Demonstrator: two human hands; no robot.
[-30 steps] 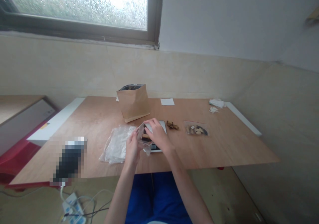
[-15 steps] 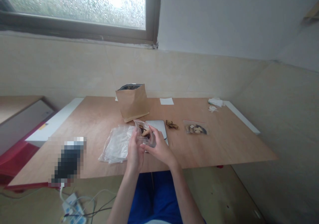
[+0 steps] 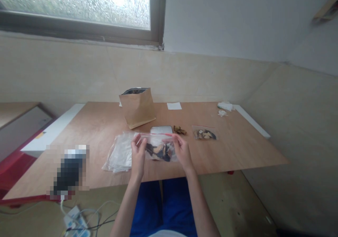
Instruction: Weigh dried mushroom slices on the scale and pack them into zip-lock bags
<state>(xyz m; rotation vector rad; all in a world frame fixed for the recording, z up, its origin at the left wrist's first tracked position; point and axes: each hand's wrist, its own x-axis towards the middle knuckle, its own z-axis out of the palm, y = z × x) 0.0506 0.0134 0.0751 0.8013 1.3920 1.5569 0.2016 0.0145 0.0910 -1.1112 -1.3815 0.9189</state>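
Observation:
Between my two hands a clear zip bag (image 3: 161,152) is stretched out flat, with brown and dark dried pieces inside that look like dried mushrooms. My left hand (image 3: 138,151) pinches its upper left corner. The upper right corner, by the red zip strip, is gripped by my right hand (image 3: 182,151). Just behind the bag lies a flat silver-topped device (image 3: 161,129), partly covered by it. Some loose dried pieces (image 3: 180,130) rest beside that device. Left of my left hand is a stack of clear plastic bags (image 3: 120,154).
An open brown paper pouch (image 3: 138,108) stands at the back. A filled zip bag (image 3: 204,133) lies to the right. White paper (image 3: 174,106) and crumpled white packets (image 3: 225,106) lie along the far edge. A pixelated dark object (image 3: 70,172) is at left, above a power strip (image 3: 77,223).
My hands have moved apart, from cupping the open, rounded bag to holding it flat by its top corners. The view has shifted slightly.

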